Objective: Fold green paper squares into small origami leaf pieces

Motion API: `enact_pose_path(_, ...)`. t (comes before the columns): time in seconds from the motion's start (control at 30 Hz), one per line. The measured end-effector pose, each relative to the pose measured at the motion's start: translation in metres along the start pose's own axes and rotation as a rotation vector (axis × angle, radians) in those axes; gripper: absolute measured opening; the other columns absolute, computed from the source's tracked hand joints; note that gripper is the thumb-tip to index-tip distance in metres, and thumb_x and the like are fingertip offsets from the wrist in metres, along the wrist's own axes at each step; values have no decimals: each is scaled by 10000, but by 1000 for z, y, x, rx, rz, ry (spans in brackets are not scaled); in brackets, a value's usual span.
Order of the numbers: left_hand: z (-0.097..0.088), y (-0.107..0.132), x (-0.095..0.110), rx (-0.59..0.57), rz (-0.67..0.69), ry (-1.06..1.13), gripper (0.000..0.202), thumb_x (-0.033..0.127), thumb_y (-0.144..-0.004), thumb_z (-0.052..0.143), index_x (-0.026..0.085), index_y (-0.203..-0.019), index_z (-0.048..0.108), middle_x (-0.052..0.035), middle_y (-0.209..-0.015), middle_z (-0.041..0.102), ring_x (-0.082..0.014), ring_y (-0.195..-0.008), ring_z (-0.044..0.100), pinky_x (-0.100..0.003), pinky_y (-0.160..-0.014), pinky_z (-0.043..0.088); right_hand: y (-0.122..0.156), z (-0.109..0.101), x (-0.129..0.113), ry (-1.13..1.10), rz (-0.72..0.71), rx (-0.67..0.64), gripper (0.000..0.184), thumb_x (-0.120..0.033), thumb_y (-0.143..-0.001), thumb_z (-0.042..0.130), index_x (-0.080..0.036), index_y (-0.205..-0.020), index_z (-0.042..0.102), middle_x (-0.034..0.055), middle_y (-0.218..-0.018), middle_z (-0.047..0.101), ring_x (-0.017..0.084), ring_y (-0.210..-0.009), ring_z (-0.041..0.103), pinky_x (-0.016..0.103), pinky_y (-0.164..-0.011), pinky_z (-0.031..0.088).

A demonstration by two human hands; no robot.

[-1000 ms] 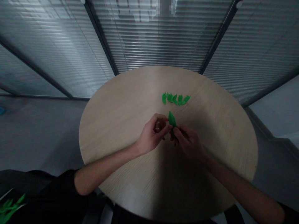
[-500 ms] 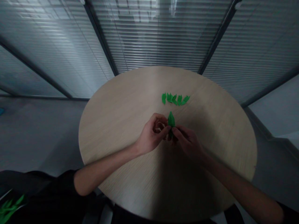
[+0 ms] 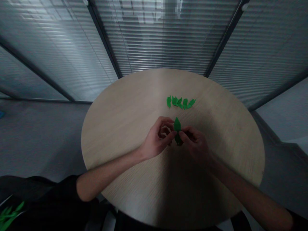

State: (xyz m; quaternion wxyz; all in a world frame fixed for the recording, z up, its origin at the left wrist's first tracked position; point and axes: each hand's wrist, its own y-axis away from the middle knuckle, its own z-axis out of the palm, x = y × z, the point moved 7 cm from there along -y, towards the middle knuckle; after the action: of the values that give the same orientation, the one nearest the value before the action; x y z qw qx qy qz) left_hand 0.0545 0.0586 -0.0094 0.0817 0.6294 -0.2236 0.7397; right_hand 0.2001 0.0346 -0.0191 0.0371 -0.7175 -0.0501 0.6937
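Above the middle of the round table (image 3: 120, 122), my left hand (image 3: 157, 138) pinches a green leaf-shaped piece (image 3: 177, 124) between thumb and fingers. From the other side, my right hand (image 3: 193, 141) grips the same piece near its middle. Its pointed tip faces away from me, and a darker part shows below the fingers. Whether it is paper, cloth or a plant leaf I cannot tell. Just beyond my hands, several small green pieces (image 3: 179, 102) with notched ends lie in a row on the tabletop.
Several more green strips (image 3: 11, 214) show at the lower left, in something with a pale edge beside my dark sleeve. Glass panels with blinds (image 3: 163, 45) stand behind the table's far edge. Grey floor (image 3: 60, 134) surrounds the table.
The green leaf-shaped piece has shifted slightly toward me and to the right, and more of its lower part shows between the fingers. Both hands keep hold. The row of pieces is unchanged.
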Motion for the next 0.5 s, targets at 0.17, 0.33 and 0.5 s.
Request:
enact_pose_path(0.17,-1,0,0,6,-11,18,274,234,-941,697,216,-1141,511,-9,-969,597,-66,-639,593,-150,-490,532,-1,3,2,-54,30,-35,308,-491,-887,755,-187,-871,711,21,-716,709,140,-603,661,259,-564,566)
enact_pose_path(0.33,1,-1,0,-6,-16,39,285,255,-941,708,213,-1142,510,-8,-956,605,-72,-641,606,-162,-501,539,-2,3,1,-82,50,-55,282,-464,-880,769,-187,-849,729,14,-701,702,131,-601,650,252,-569,559)
enact_pose_path(0.5,-1,-2,-2,8,-21,41,296,284,-932,728,207,-1126,518,-20,-978,625,-71,-635,599,-168,-498,538,-1,2,2,-75,70,-47,277,-461,-888,753,-188,-840,738,12,-688,689,132,-608,640,254,-572,541)
